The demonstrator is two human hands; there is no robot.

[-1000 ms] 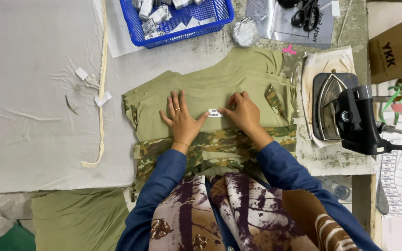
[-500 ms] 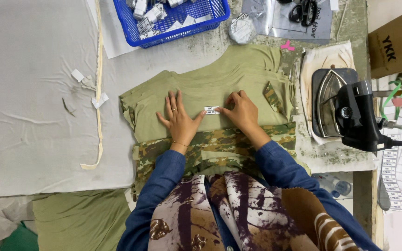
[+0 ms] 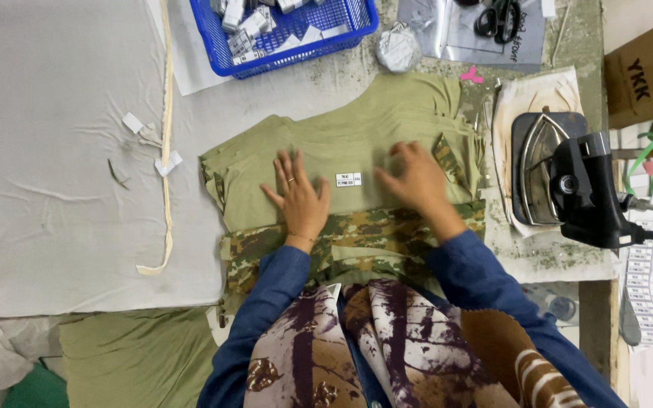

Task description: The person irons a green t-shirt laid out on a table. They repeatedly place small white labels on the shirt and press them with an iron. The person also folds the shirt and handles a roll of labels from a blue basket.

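Olive garment [image 3: 326,151] lies flat, white label [image 3: 348,179] between hands.

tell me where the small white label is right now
In the head view the small white label lies on the olive garment, between the left hand and right hand.

An olive-green garment [image 3: 341,159] with a camouflage hem is lying flat and folded on the counter [image 3: 54,151], a small white label [image 3: 348,179] sitting at its middle.

olive garment [image 3: 326,155]: matt soft cloth, camouflage-print hem | label [image 3: 348,179]: smooth white paper | basket [image 3: 296,57]: glossy blue plastic mesh | iron [image 3: 542,162]: shiny metal soleplate, black plastic body | counter [image 3: 546,261]: rough, worn, stained | box [image 3: 639,72]: matt brown cardboard
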